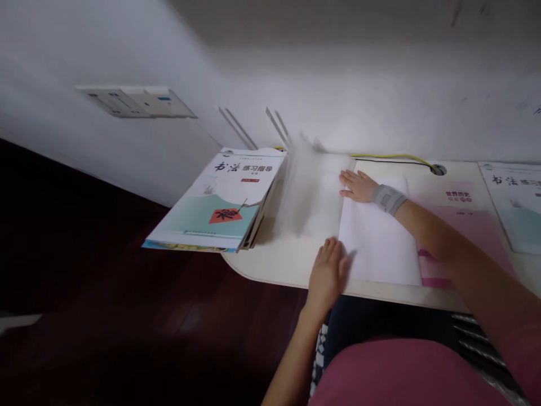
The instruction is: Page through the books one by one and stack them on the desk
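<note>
Left hand (pixel 327 270): flat and open at the lower left corner of the white page (pixel 378 237), centre frame, gripping nothing.
Right hand (pixel 358 185): palm down on the page's top left edge, fingers loose.
Blurred sheets (pixel 310 192): just left, possibly the book's other pages.
Stack of books (pixel 220 200): centre left, overhanging the desk (pixel 270 262).

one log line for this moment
left hand: near corner of white page | right hand: flat on its top | book stack: desk left end

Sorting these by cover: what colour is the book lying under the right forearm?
The book is pink with red lettering; the head view shows it.
</note>
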`<state>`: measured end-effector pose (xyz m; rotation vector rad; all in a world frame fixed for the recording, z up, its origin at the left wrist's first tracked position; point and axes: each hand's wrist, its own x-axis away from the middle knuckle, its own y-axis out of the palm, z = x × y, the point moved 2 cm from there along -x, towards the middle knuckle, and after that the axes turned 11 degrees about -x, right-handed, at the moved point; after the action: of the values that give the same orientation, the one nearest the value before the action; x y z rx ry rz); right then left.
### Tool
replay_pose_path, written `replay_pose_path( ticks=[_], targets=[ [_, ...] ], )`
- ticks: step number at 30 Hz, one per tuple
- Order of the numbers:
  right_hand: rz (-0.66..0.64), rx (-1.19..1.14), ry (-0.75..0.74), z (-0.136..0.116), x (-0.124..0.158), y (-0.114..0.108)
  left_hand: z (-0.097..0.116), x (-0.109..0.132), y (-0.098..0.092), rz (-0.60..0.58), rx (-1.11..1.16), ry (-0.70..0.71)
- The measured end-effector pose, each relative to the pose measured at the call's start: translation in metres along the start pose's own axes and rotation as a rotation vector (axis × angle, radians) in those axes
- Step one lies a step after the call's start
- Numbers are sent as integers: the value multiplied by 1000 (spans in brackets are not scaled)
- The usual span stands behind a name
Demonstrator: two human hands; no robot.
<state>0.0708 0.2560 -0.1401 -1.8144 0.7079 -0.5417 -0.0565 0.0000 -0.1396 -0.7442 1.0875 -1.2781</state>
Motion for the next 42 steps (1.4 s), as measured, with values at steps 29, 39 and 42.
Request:
replay_pose_path(
  ticks=[29, 39, 42],
  targets=[
    [624, -225, -5, 17, 246, -163, 128, -101, -8, 41, 565, 281],
    [902, -1057, 530, 86, 343, -96, 214, -118, 66, -293, 25, 477],
    [806, -1146, 648, 98, 351, -75, 221, -115, 74, -312, -135, 513]
  ],
)
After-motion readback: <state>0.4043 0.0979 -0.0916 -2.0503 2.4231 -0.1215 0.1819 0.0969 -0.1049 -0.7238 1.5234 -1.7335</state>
